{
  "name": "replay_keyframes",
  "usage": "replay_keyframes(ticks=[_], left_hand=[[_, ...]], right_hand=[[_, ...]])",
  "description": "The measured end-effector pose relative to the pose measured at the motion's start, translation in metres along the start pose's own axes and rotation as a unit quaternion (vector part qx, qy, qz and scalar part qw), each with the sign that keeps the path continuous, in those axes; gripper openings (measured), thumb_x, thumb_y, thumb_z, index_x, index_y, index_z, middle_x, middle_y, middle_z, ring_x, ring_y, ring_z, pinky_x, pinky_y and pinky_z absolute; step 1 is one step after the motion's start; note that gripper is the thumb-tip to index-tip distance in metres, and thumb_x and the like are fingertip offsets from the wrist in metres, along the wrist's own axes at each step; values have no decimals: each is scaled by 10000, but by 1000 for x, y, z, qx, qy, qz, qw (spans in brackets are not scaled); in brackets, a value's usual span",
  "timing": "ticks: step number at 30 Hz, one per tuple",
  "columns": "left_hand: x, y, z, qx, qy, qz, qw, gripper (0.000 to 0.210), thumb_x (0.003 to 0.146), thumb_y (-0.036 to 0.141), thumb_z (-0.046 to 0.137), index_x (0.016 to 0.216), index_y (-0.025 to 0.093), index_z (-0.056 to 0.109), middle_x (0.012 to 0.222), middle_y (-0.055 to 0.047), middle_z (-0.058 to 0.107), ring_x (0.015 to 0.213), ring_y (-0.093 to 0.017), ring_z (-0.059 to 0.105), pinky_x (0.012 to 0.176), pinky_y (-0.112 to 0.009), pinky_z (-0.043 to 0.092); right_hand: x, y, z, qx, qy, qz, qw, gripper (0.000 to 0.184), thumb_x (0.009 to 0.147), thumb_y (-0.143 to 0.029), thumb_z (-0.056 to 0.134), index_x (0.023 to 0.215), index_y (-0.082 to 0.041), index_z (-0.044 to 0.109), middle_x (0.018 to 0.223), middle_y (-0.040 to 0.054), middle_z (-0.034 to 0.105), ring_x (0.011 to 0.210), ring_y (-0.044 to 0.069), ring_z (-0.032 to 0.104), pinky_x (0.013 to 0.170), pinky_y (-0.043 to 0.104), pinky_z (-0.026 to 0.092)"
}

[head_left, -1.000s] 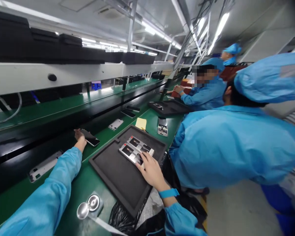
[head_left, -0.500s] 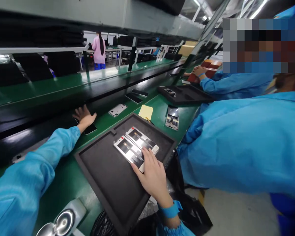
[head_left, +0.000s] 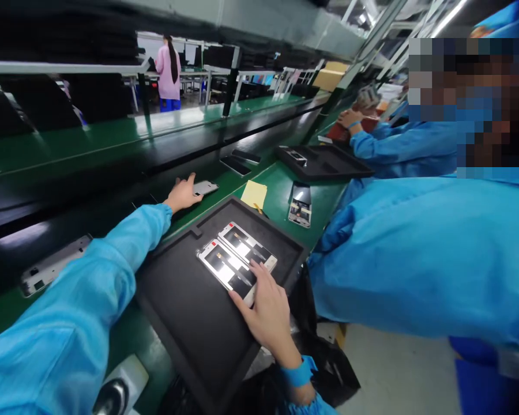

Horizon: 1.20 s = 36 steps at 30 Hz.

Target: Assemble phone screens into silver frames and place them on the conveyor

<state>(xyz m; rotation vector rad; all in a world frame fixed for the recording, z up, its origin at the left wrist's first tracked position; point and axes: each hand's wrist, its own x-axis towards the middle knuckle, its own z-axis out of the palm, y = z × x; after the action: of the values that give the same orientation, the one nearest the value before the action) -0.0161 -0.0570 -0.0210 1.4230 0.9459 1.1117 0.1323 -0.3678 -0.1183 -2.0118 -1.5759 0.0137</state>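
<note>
My left hand (head_left: 182, 193) reaches across the green bench, its thumb and forefinger around the near end of a light grey phone housing (head_left: 207, 187) lying on the bench. My right hand (head_left: 266, 311) is over a black tray (head_left: 185, 328), thumb and fingers on opposite edges of a white-framed phone panel (head_left: 222, 266). A red tab shows at that panel's far end; its near end is partly under my hand. Right beside it in the tray lies a second white-framed phone panel (head_left: 240, 237).
Another phone housing (head_left: 54, 266) lies left of my sleeve. Beyond the tray are yellow paper (head_left: 255, 194), an opened phone (head_left: 300, 204), two dark phones (head_left: 234, 166) and another tray (head_left: 337, 164). A co-worker in blue (head_left: 406, 248) sits close at right. A metallic device (head_left: 123, 383) stands lower left.
My left hand has moved right along the bench, from a dark phone to the grey housing, and its spread fingers have closed in. My right hand stays on the same panel.
</note>
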Motion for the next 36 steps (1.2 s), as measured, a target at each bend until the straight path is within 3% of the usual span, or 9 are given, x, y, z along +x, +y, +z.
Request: replay_keyframes(ticks=[4,8,10,13,17,21,24,30,36], left_hand=[[-20,36,-55,21,40,31,998,384,1020,340,763,1345,152,687,1326,-128,718,1182,-276,709,1056,-512,597],[-75,80,-127,39,110,75,990,601,612,128,1022,1144,162,743,950,-57,731,1119,-317,704,1101,-400,530],[-113,96,-161,25,149,92,984,736,553,111,1026,1211,191,707,870,-7,701,983,-278,715,999,-349,562],[-172,110,-200,-20,195,100,976,708,745,300,959,1352,211,606,828,19,691,826,-221,719,869,-330,598],[-243,124,-223,-165,218,33,961,562,1018,597,671,1395,193,565,968,-89,769,846,-276,794,801,-438,659],[-301,146,-231,-335,227,-45,913,491,1149,547,375,1408,205,613,1114,-158,801,903,-303,821,768,-473,678],[-340,154,-236,-378,138,-83,912,547,1142,582,332,1412,232,655,1174,-171,810,771,-282,803,666,-433,654],[-404,135,-230,-370,-191,-126,900,786,981,825,549,1518,261,656,1001,-171,832,774,-301,805,703,-376,601],[-424,117,-232,-362,-273,-136,881,1052,985,895,413,1783,239,216,949,-172,832,748,-275,792,777,-394,593]], right_hand=[[2,4,6,30,26,-12,999,635,993,-575,591,1481,-173,536,1574,228,632,1486,401,576,1132,551,487],[5,7,12,50,50,-16,997,587,958,-582,610,1407,-208,557,1476,202,677,1368,387,644,1074,541,525],[7,5,12,53,81,-23,995,569,952,-614,610,1346,-205,568,1423,215,684,1318,397,654,1037,543,542],[11,-7,5,10,92,-24,995,488,966,-616,627,1202,-190,614,1286,250,713,1217,421,670,967,537,557],[17,-40,-13,-33,-49,40,997,233,956,-448,700,891,-226,667,965,191,776,974,398,752,841,480,556],[22,-75,-34,26,-64,50,996,346,940,-501,692,718,-240,645,797,151,773,843,370,779,765,440,566],[11,-101,-55,103,-51,44,992,589,965,-740,524,688,-239,657,724,139,756,733,332,758,677,414,585],[-70,-200,-66,383,-26,78,920,820,794,-1028,526,640,-228,617,602,64,634,576,218,559,534,342,486],[-121,-299,-28,476,-76,25,876,745,905,-939,535,811,-212,666,744,69,688,736,242,654,691,351,583]])
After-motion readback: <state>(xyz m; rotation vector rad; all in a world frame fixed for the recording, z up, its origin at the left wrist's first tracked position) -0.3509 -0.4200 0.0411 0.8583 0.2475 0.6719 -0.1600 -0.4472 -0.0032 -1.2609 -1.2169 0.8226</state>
